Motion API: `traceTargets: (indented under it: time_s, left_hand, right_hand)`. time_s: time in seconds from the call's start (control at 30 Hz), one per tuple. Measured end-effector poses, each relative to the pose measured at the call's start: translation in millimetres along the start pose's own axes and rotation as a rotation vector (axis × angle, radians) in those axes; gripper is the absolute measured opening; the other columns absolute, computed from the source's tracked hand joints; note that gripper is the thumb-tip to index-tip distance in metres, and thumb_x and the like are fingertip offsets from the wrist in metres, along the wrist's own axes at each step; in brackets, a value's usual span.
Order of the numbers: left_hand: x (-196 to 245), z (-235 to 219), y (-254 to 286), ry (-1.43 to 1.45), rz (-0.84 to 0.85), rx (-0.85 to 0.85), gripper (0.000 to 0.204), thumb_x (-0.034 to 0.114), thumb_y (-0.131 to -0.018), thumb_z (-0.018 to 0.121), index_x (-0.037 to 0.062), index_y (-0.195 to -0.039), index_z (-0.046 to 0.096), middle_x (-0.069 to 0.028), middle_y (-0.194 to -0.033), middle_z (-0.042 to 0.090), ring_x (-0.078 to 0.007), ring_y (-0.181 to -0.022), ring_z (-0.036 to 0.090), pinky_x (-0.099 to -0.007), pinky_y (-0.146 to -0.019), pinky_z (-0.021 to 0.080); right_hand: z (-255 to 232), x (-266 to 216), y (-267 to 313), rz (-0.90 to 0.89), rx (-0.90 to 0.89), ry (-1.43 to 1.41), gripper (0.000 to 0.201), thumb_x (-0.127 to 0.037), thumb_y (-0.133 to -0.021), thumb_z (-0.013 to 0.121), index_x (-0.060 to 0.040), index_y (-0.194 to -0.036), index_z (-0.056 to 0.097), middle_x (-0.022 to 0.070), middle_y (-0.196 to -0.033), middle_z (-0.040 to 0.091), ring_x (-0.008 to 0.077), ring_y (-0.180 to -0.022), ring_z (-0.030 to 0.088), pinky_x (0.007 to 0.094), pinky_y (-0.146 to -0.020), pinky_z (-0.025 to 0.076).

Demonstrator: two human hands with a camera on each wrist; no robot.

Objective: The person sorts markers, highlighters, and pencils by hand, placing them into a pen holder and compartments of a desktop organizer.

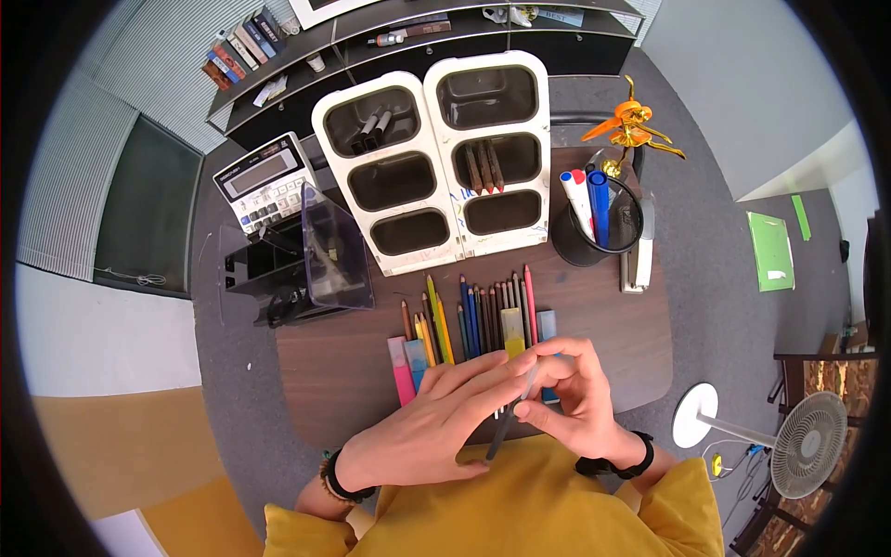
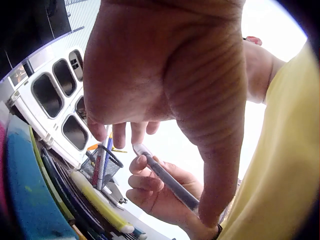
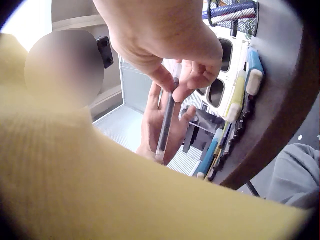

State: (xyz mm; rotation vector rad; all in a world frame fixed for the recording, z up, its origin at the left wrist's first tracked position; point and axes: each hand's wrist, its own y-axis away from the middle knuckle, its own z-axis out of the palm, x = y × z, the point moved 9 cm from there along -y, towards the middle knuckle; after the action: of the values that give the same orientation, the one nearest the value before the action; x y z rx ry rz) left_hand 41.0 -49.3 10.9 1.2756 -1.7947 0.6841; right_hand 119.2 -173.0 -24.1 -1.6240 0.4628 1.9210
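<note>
Head view: above the tabletop's (image 1: pixel 608 339) near edge, the slim grey tube (image 1: pixel 502 434) is being pinched by the right hand's (image 1: pixel 580 408) curled fingers; a loosened pinch could send it lapward. Left wrist view: the left hand's (image 2: pixel 165 65) fingers are being held straight, thumb apart. Right wrist view: only the tube's upper part is being gripped, so a palm nudge could tilt it free.

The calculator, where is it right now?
In the head view, the calculator is on the person's left, just behind the see-through organizer and beside the white rack.
</note>
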Motion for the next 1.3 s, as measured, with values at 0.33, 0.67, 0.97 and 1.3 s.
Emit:
traceTargets:
  time_s: [0.33,0.67,0.97,1.3]
  left_hand:
    - [28,-52,22,-0.104,0.129,0.455,0.015,0.001,-0.084,0.084,0.0075,-0.097,0.083,-0.0034,-0.092,0.082,-0.0179,-0.085,0.078,-0.0340,-0.080,0.051]
    - [40,-56,46,-0.240,0.195,0.506,0.018,0.001,-0.081,0.085,0.0083,-0.097,0.082,-0.0009,-0.083,0.077,-0.0188,-0.070,0.071,-0.0329,-0.069,0.051]
    - [156,-82,102,-0.643,0.721,0.930,0.023,0.014,-0.101,0.075,0.0083,-0.123,0.073,-0.0027,-0.087,0.062,-0.0149,-0.069,0.055,-0.0348,-0.060,0.049]
    - [158,-89,116,-0.664,0.670,0.935,0.029,0.028,-0.098,0.080,0.0040,-0.092,0.064,-0.0030,-0.076,0.061,-0.0182,-0.064,0.056,-0.0346,-0.055,0.048]
  right_hand:
    - [-90,-119,-10,-0.477,0.568,0.338,0.060,0.009,-0.092,0.075,-0.0043,-0.141,0.043,0.0198,-0.107,0.073,0.0150,-0.080,0.068,0.0279,-0.073,0.056]
    - [-102,-117,-39,-0.696,0.607,0.893,0.042,0.010,-0.095,0.072,0.0001,-0.133,0.057,0.0152,-0.113,0.075,0.0118,-0.072,0.065,0.0247,-0.069,0.051]
    - [-108,-99,-50,-0.531,0.614,0.926,0.036,0.011,-0.095,0.067,0.0005,-0.129,0.062,0.0138,-0.113,0.074,0.0101,-0.072,0.063,0.0250,-0.066,0.050]
    - [-104,-91,-56,-0.424,0.571,0.920,0.037,0.015,-0.092,0.066,0.0000,-0.126,0.063,0.0098,-0.114,0.071,0.0095,-0.073,0.062,0.0258,-0.067,0.050]
